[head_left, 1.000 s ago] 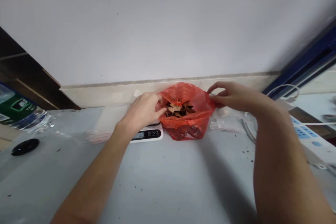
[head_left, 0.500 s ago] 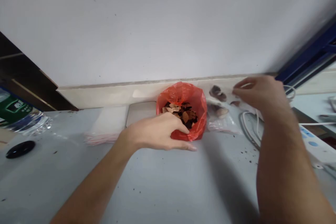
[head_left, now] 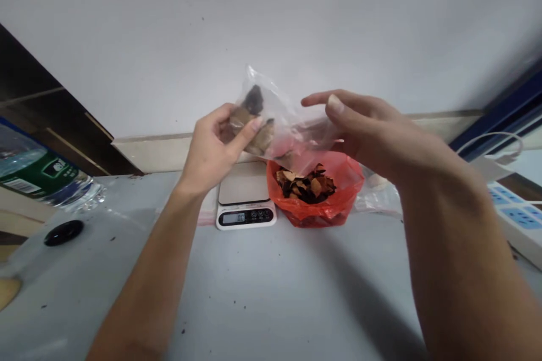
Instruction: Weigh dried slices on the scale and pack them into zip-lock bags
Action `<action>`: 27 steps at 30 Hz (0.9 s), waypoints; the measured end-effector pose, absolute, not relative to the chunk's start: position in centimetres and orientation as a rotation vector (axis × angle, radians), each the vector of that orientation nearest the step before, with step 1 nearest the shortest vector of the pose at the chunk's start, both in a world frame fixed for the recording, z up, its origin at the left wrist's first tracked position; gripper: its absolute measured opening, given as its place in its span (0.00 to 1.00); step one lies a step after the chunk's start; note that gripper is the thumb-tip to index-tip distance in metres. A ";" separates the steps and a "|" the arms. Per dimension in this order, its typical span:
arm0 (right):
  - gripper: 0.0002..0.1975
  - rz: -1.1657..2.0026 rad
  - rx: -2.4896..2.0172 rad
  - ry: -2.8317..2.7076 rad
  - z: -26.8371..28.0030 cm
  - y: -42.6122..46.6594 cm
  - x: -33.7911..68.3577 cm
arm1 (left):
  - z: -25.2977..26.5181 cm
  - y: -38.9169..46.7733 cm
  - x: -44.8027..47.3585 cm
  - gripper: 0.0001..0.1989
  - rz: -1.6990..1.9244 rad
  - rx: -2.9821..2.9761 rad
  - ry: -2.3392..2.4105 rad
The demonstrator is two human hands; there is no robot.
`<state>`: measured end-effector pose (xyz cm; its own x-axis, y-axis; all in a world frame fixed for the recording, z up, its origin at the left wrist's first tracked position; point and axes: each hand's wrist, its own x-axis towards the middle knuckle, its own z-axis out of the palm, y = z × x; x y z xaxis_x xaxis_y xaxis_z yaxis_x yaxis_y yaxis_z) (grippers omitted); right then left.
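A clear plastic bag (head_left: pixel 279 118) with dried brown and dark pieces inside hangs above the table. My left hand (head_left: pixel 215 144) pinches its left side, thumb in front. At the bag's other end is my right hand (head_left: pixel 364 124), with thumb and forefinger apart; whether its lower fingers touch the plastic I cannot tell. Below stands an open red plastic bag (head_left: pixel 315 214) full of brown dried flakes (head_left: pixel 307 185). Left of it, a white digital kitchen scale (head_left: pixel 245 217) has a lit display and a bare platform.
Another clear bag (head_left: pixel 379 200) lies right of the red one. A stack of clear bags (head_left: pixel 207 211) is partly behind the scale. A power strip (head_left: pixel 519 220) and white cable (head_left: pixel 491 135) are at right. At left are a water bottle (head_left: pixel 46 175) and a black oval object (head_left: pixel 63 233).
The clear bag with pieces has come up from the right of the red bag. My left hand now grips it, having left the red bag. The scale's display has come into view.
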<state>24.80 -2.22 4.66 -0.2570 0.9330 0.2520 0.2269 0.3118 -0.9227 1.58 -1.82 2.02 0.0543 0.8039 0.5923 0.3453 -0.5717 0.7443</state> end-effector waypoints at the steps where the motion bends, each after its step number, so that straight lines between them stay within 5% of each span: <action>1: 0.24 1.070 -1.072 -1.720 4.6 -2.0 24.9 | 2.2 -1.8 1.0 0.17 1.546 1.903 1.200; 11: 0.23 1.272 -1.113 -1.975 3.1 -0.8 23.5 | 2.9 -2.8 -2.0 0.19 1.332 1.916 1.808; 14: 0.22 1.283 -1.093 -1.988 2.6 -0.6 22.4 | 3.3 -3.8 -0.6 0.08 1.084 2.063 1.584; 19: 0.22 1.373 -1.026 -1.897 2.2 -0.7 21.2 | 3.2 -4.5 1.1 0.05 0.721 1.917 1.263; 27: 0.20 1.339 -0.997 -1.948 1.3 -0.1 20.7 | 3.5 -4.1 0.5 0.16 0.621 1.845 1.300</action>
